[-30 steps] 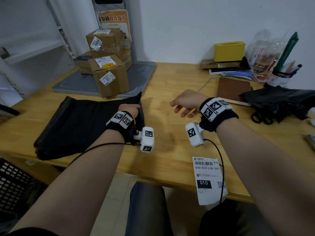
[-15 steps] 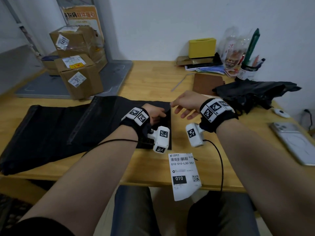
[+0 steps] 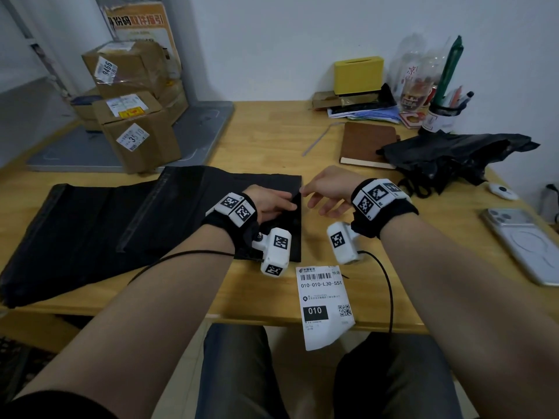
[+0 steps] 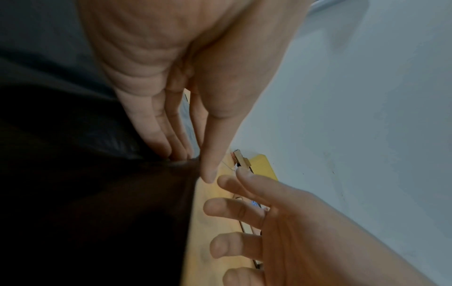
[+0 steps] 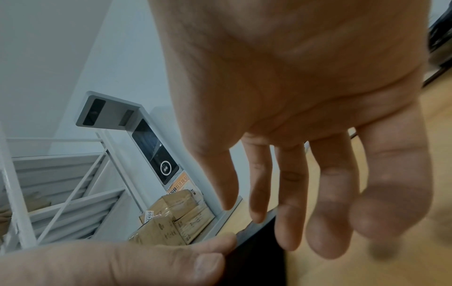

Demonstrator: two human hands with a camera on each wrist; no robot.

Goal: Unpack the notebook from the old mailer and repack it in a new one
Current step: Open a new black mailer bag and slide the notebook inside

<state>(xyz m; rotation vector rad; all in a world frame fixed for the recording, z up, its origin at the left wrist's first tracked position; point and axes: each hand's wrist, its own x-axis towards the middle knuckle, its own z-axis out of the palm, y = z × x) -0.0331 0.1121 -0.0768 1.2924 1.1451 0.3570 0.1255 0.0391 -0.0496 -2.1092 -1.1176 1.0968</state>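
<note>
Left hand lies on the right end of the top black mailer, fingers nearly straight, with thumb and fingertips pinching its right-hand edge in the left wrist view; the edge appears slightly raised off the desk. Right hand hovers just beside that same edge, empty, its fingers loosely spread and relaxed, close to the left thumb but not touching the mailer in any view. The mailer rests on a stack of similar black mailers that runs toward the desk's left edge. The brown notebook lies bare near the desk's back right, its right side tucked under the crumpled old black mailer, so the unpacking appears done and the step in hand is judged to be separating and opening a fresh bag. To do this well, the left hand should keep one film layer pinned while the right takes only the upper layer at the edge and parts the two; thin plastic film tends to cling, so a sliding rub between thumb and finger is likelier to split the layers than a straight pull. Whether this edge is the open mouth cannot be told. A printed shipping label overhangs the desk's front edge and could be swept off; a phone lies near the right edge, parcel boxes at the back left.
</note>
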